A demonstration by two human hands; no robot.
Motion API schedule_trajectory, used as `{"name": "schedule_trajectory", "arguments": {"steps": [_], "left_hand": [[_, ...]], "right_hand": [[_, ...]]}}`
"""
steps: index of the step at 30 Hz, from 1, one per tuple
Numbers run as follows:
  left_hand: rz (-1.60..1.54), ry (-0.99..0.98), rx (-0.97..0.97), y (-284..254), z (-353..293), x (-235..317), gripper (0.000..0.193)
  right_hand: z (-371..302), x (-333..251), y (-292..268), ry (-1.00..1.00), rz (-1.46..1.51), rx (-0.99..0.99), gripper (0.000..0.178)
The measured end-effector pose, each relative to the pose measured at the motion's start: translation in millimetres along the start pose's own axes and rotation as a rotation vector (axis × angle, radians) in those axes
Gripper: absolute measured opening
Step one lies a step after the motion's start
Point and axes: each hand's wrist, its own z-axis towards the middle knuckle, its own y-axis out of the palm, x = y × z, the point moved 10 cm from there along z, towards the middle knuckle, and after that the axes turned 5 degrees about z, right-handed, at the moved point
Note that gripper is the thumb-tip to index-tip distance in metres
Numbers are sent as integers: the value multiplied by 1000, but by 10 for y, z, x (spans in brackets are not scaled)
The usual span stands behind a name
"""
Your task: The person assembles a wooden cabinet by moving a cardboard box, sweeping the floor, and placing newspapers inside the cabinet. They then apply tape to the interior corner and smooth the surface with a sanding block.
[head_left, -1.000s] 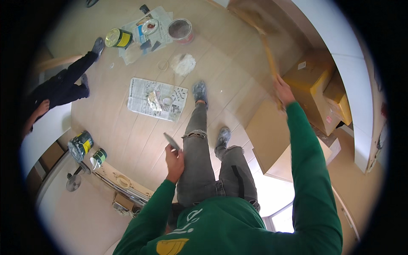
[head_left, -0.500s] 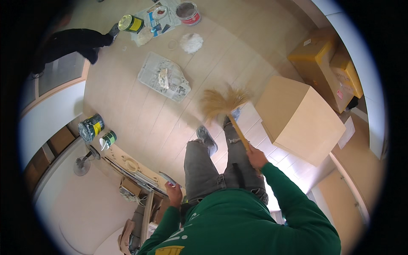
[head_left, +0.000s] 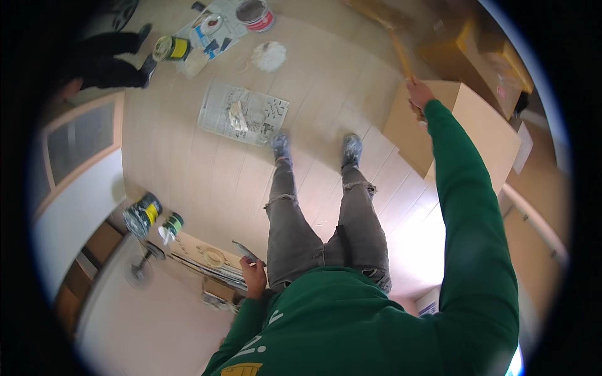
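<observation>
My right hand (head_left: 421, 94) is stretched far out to the right, closed around the wooden handle of a straw broom (head_left: 402, 55). The broom's head, smeared by motion, is up at the far edge of the view, off to the right of the paint tins. Low in front of my left hip, my left hand (head_left: 253, 274) grips a slim grey blade-like tool (head_left: 245, 252); its exact kind is unclear. Just beyond my shoes lies a newspaper sheet (head_left: 210, 113) with a crumpled whitish lump (head_left: 237, 116) on it.
A large cardboard box (head_left: 473, 119) stands beside my right arm. A tin (head_left: 255, 15), a yellow-banded tin (head_left: 170, 48) and a white heap (head_left: 269, 56) sit farther off. Two tins (head_left: 143, 213) and a fan (head_left: 141, 269) are at left. Another person's legs (head_left: 116, 72) show far left.
My right arm has swung the broom up and outward to the far right, away from my feet. My feet now stand apart. The left hand keeps its tool.
</observation>
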Motion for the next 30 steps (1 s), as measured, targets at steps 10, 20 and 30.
{"name": "schedule_trajectory", "arguments": {"steps": [10, 20, 30], "left_hand": [[222, 236, -158, -1601, 1710, -86, 40], [257, 448, -395, -1523, 2600, 514, 44], [425, 597, -448, -1177, 2463, 565, 39]], "right_hand": [[-2770, 3956, 2570, 332, -475, -119, 52], [-6627, 4799, 3810, 720, -1, 18, 49], [-5299, 3545, 4013, 152, 175, 368, 63]]}}
